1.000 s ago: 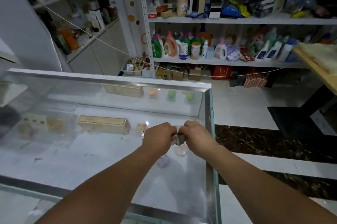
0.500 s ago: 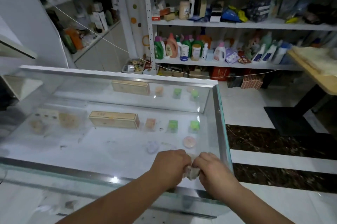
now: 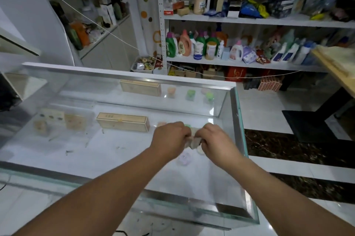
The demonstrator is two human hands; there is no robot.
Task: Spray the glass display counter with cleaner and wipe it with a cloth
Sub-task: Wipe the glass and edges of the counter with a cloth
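We see the clear glass display counter (image 3: pixel 238 120) edged in pale green, with a silver metal rim. Toward three o'clock on it shows the small crumpled beige-grey cloth (image 3: pixel 195 140). Under the glass, at nine o'clock from the cloth, the long wooden box (image 3: pixel 123 122) is tan. At six o'clock we make out a pale lilac round piece (image 3: pixel 184 158). At twelve o'clock the white metal shelving (image 3: pixel 249 20) holds a green plastic bottle with a purple cap (image 3: pixel 171 45) and an orange plastic bottle (image 3: pixel 184 43). At three o'clock the white tiled floor (image 3: pixel 269 105) has a dark brown marbled band (image 3: pixel 288 147).
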